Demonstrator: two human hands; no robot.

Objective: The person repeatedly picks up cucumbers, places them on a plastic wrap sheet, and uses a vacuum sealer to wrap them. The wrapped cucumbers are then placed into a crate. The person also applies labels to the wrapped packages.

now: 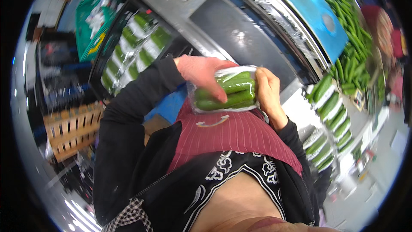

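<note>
A clear-wrapped pack of cucumbers (238, 94) is held in front of the maroon apron, its film glossy and its white tray partly showing. My left hand (207, 74), in a pink knit glove, lies over the pack's left part, thumb across the front. Bare, my right hand (267, 87) grips the right end of the pack, with its fingertips at the top right corner. Beyond the hands lies a dark flat metal plate (238, 29) set in a steel machine or bench.
A black crate (96, 61) of wrapped cucumber packs stands left, beside a green crate (80, 35) with white items. At right are trays of cucumbers (331, 106), a heap of loose green cucumbers (351, 38) and a blue panel (309, 9). Wooden crates (74, 129) stand lower left.
</note>
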